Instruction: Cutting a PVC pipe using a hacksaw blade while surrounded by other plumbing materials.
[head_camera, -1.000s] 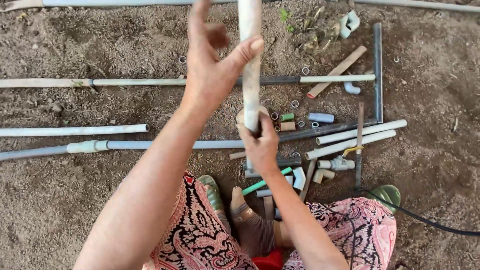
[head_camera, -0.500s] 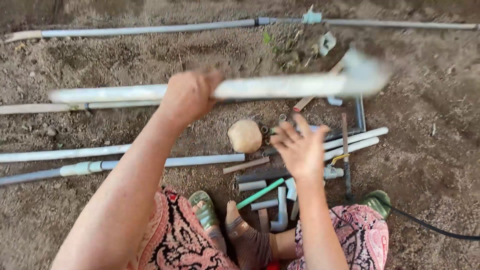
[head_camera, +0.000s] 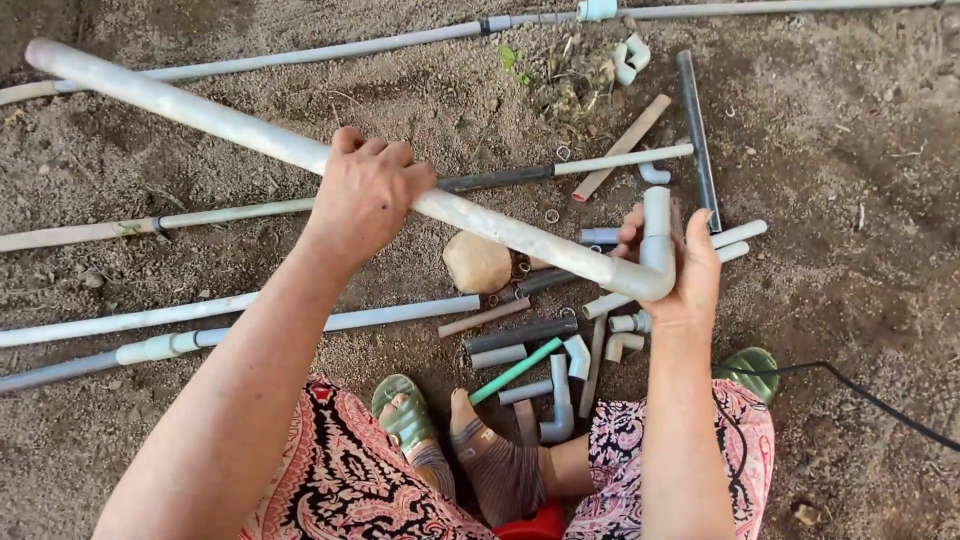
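Note:
My left hand (head_camera: 366, 192) grips a long pale plastic pipe (head_camera: 200, 115) near its middle. The pipe slants from the upper left down to the right, above the ground. At its lower right end sits a grey elbow fitting (head_camera: 655, 255) that turns upward. My right hand (head_camera: 678, 262) is cupped around that elbow, with the palm behind it and the fingers pointing up. Below both hands lies a heap of short pipe pieces and fittings (head_camera: 545, 345) on bare soil, with a green stub (head_camera: 517, 370) among them.
Several long pipes (head_camera: 220, 325) lie across the dirt at left and along the top. A round stone (head_camera: 477, 262) rests mid-heap. A black cable (head_camera: 860, 395) runs off to the right. My sandalled feet (head_camera: 405, 410) and patterned trousers fill the bottom edge.
The pipe, upright a second ago, has swung down to a slant from upper left to lower right. My right hand has moved from open air onto the elbow end.

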